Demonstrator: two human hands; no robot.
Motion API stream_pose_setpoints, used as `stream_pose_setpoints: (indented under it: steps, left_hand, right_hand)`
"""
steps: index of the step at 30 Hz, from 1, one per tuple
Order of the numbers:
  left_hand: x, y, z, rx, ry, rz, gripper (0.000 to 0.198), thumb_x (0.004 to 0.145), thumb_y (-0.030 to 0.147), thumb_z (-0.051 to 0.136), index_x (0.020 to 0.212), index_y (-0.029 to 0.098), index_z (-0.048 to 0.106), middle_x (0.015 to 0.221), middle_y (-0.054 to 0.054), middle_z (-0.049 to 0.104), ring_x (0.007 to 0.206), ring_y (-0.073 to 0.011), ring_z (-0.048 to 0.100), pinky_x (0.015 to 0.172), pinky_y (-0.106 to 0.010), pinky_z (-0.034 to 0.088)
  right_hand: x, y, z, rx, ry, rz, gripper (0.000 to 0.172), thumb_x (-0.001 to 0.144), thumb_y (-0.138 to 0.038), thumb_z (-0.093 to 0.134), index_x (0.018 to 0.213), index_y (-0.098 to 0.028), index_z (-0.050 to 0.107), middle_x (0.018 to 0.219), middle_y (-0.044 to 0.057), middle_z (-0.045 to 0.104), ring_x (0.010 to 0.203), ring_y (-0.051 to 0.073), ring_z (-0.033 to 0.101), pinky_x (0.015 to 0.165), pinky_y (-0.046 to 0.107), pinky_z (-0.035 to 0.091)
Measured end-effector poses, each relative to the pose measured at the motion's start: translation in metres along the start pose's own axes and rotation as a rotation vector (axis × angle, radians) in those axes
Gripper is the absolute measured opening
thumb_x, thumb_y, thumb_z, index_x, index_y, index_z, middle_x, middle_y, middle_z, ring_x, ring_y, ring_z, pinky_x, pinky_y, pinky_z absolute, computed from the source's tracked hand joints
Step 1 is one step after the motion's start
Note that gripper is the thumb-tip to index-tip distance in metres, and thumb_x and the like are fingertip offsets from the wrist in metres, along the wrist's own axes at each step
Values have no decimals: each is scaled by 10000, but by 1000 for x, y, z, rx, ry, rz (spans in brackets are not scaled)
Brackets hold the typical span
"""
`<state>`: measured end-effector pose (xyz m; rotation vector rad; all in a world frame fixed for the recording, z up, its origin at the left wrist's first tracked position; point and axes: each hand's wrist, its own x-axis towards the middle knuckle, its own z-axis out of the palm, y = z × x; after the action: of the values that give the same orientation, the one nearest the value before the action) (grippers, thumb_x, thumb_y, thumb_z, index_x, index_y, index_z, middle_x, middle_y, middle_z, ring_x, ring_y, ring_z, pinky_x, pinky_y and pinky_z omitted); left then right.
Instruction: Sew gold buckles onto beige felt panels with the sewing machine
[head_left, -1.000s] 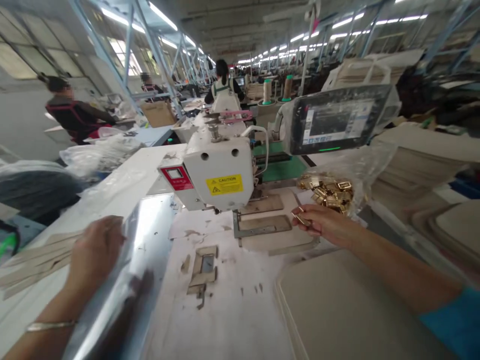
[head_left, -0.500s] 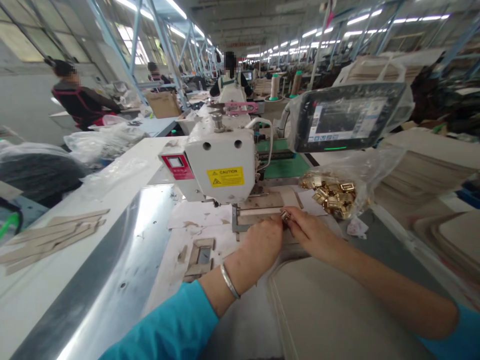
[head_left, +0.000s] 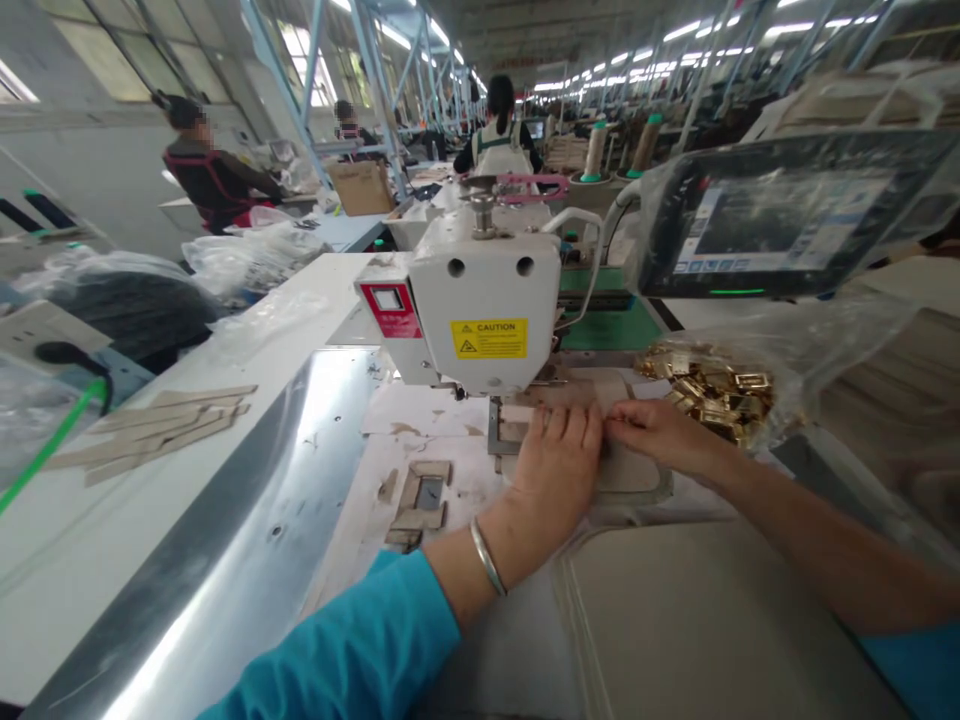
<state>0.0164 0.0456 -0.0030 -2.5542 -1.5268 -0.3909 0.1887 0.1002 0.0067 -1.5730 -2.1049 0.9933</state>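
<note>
My left hand (head_left: pixel 559 455) lies with fingers stretched flat over a beige panel (head_left: pixel 634 482), beside a metal clamp frame (head_left: pixel 495 440) under the sewing machine's head (head_left: pixel 487 300). Close to its fingertips, my right hand (head_left: pixel 656 428) is closed in a pinch at the panel's right part. Whatever sits between those fingertips is hidden. Gold metal buckles (head_left: pixel 720 395) are heaped in a clear plastic bag just behind my right hand. Nearer to me is a stack of larger beige panels (head_left: pixel 720 610).
A control screen (head_left: pixel 787 220) hangs at the right above the buckles. Left of my hands lies a small rectangular frame of beige pieces (head_left: pixel 412 500). Beige strips (head_left: pixel 172 425) rest on the white table (head_left: pixel 97 540). Several people work farther back.
The view has swung left, so things appear farther right. My left hand has gone from a closed grip beside a gold buckle to lying flat; the buckle my fingers held no longer shows.
</note>
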Motion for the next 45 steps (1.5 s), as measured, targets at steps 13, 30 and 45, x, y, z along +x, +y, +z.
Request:
stream_pose_setpoints:
  steps: [13, 30, 45]
  left_hand:
    - [-19, -22, 24, -49, -84, -64, 707, 981, 569, 334, 1479, 67, 343, 1549, -135, 361, 1438, -307, 302, 1178, -487, 261]
    - [-12, -27, 21, -93, -144, -126, 666, 966, 485, 449, 1444, 24, 395, 1522, -187, 381, 1423, -318, 339, 1174, -465, 273]
    - [-13, -29, 24, -143, -121, -112, 595, 969, 447, 459, 1462, 118, 407, 1533, -117, 392, 1418, -330, 338, 1168, -504, 265]
  right_hand:
    - [33, 6, -8, 213, -161, 241, 571, 575, -704, 720, 687, -181, 521, 494, -72, 379, 476, 67, 317, 466, 207, 213]
    - [41, -5, -6, 93, -107, 265, 442, 668, -566, 734, 653, -169, 540, 454, -76, 406, 443, 61, 325, 460, 213, 221]
    - [45, 3, -8, -46, -142, 397, 378, 772, -469, 709, 630, -169, 528, 487, -21, 538, 363, 51, 333, 385, 206, 216]
